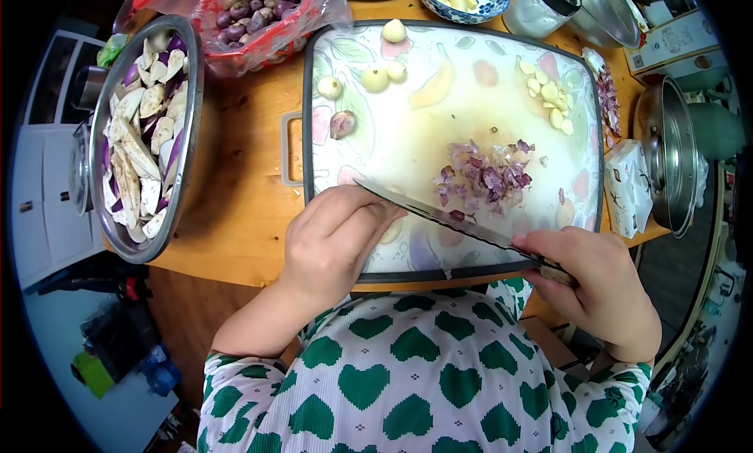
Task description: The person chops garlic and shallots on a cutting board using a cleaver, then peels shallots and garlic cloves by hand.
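My right hand (592, 280) is closed around the handle of a kitchen knife (455, 221), its blade slanting up and left across the cutting board (471, 100). Curled beside the blade's far end, my left hand (333, 233) has its fingers pinched together; what they hold is mostly hidden. Purple shallot skins (490, 174) lie in a heap just beyond the knife. Several peeled shallots (375, 80) and one unpeeled shallot (342, 124) sit at the board's upper left. Pale garlic pieces (553, 100) are grouped at the upper right.
A metal bowl (196, 123) of cut eggplant (141, 155) stands left of the board. Behind are a red bag of unpeeled shallots (255, 14), a blue-patterned bowl (463, 14) and a jar (541, 10). A tissue pack (627, 186) and a metal pan (676, 155) are on the right.
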The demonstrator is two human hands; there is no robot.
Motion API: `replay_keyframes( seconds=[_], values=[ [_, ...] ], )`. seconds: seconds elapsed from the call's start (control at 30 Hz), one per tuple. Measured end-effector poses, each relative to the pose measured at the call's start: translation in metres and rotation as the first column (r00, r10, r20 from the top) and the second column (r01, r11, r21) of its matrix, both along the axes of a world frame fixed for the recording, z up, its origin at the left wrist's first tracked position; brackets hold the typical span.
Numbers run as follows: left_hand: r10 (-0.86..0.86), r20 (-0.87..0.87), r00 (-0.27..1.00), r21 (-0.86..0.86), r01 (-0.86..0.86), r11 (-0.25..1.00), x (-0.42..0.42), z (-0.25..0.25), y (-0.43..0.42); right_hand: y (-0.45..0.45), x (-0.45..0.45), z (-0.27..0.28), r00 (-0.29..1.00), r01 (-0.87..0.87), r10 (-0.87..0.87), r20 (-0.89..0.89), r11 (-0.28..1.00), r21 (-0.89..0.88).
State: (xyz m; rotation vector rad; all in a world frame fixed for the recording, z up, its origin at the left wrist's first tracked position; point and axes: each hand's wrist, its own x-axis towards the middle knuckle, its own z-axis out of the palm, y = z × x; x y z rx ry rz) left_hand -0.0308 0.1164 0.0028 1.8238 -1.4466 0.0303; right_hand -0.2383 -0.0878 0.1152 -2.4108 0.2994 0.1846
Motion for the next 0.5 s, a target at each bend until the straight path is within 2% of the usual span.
replay_keyframes(
  seconds=[0.27,0.37,0.47,0.5],
  values=[
    [0.008,-0.017,1.000,-0.027,-0.008,1.000,0.000,-0.001,-0.001,0.006,0.016,-0.008,1.000,0.001,-0.002,0.028,0.999,0.054],
    [-0.006,-0.070,0.998,-0.038,0.004,0.999,-0.001,-0.007,0.000,0.009,0.024,-0.017,0.996,0.076,-0.068,-0.057,0.986,0.150],
    [0.002,-0.054,0.999,0.006,-0.001,1.000,0.000,0.002,0.001,0.017,0.018,-0.024,0.997,0.056,-0.060,0.053,0.995,0.088],
    [0.010,-0.071,0.997,0.012,-0.009,1.000,-0.001,0.002,0.001,0.018,0.015,-0.020,0.995,0.095,-0.098,0.026,0.990,0.100]
  ],
)
